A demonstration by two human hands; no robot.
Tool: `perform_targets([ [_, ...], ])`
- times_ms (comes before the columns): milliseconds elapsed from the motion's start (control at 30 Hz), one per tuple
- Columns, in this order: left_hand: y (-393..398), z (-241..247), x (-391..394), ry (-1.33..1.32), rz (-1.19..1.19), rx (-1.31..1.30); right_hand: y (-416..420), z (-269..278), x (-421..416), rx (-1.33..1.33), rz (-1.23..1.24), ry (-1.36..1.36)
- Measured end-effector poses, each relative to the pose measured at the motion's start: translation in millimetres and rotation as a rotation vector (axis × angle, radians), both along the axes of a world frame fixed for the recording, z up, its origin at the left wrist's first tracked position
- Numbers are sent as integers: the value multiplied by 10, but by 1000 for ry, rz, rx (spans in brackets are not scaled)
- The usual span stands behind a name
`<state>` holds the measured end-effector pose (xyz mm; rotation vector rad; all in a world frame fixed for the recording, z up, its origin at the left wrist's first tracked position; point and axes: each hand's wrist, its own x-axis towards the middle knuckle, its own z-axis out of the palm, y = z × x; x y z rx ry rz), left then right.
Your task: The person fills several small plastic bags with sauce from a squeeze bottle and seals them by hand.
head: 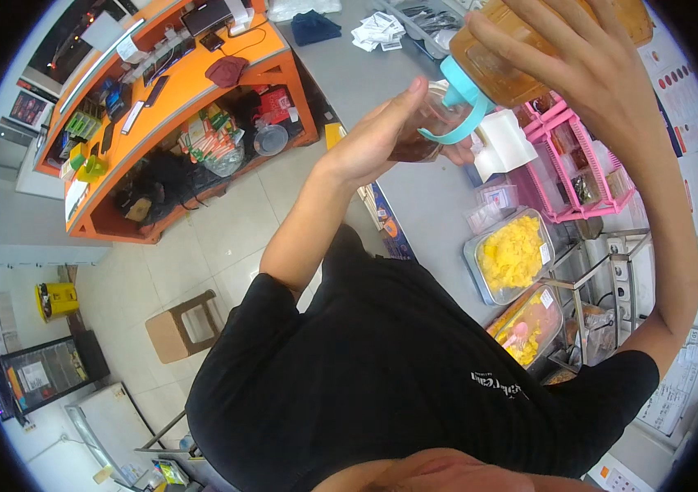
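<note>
My left hand [370, 138] grips a clear cup [413, 138] with reddish-brown contents, its thumb near the rim. My right hand [576, 64] is wrapped over a clear plastic pitcher [478, 64] of amber-brown liquid. The pitcher is tilted, and its turquoise spouted lid [456, 86] points down at the cup's mouth. A turquoise curved handle or strap [459, 130] crosses in front of the cup. Whether liquid is flowing cannot be made out. Just right of the cup is a small open white paper box [504, 144], partly hidden by my fingers.
Pink plastic racks [576, 160] with packets stand right on the grey counter [425, 203]. Nearer me are two clear containers of yellow food [512, 252] [524, 332]. White packets [378, 31] lie at the back. An orange desk [250, 46] and a brown stool [170, 329] are left.
</note>
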<state>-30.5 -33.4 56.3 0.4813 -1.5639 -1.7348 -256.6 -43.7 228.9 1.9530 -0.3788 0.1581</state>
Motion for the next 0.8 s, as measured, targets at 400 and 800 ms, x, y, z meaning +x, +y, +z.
perform_targets([
  [400,-403,21,-212,63,-140,17,16,57,-205,91,-196,-44],
  [800,-1043,-78,-624,192,-398,50,38,-3,-540,240,-508,-203],
])
